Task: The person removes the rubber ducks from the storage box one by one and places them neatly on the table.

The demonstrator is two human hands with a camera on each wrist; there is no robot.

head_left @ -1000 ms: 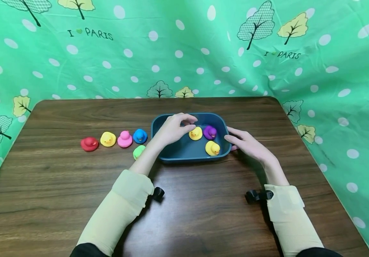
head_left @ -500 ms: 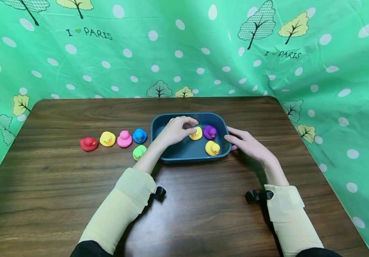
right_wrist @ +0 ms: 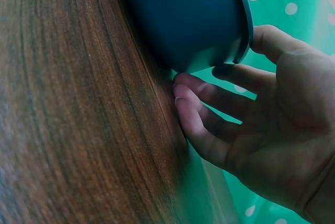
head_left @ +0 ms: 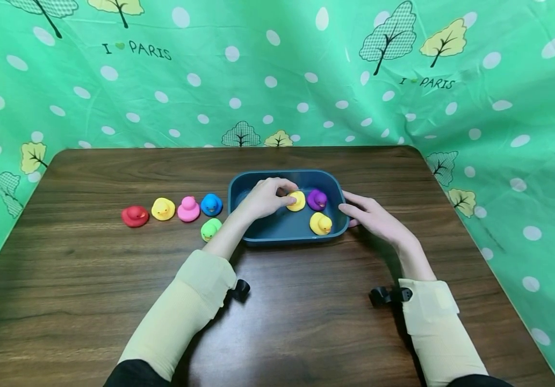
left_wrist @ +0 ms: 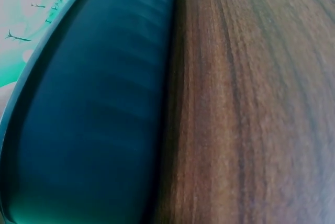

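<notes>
My left hand (head_left: 265, 200) reaches into a dark blue tray (head_left: 282, 239), its thumb and fingers pinching a yellow rubber duck (head_left: 298, 201). A purple duck (head_left: 317, 200) sits just right of it, and another yellow duck (head_left: 321, 223) sits nearer the front. My right hand (head_left: 376, 216) holds the tray's right end. In the right wrist view, the thumb lies at the rim of the tray (right_wrist: 183, 20) while the other fingers rest along the outer wall. The left wrist view takes in only the tray's long side (left_wrist: 94, 103), with the left hand's fingers hidden.
Left of the tray, a red duck (head_left: 135, 216), a yellow duck (head_left: 163, 209), a pink duck (head_left: 188, 209) and a blue duck (head_left: 211, 205) stand in a row. A green duck (head_left: 210, 229) is beside my left forearm. A green curtain (head_left: 277, 70) hangs behind the wooden table (head_left: 306, 312).
My left hand has lowered slightly to the yellow duck, and its thumb and fingers have closed on it. The right hand has stayed at the tray's end.
</notes>
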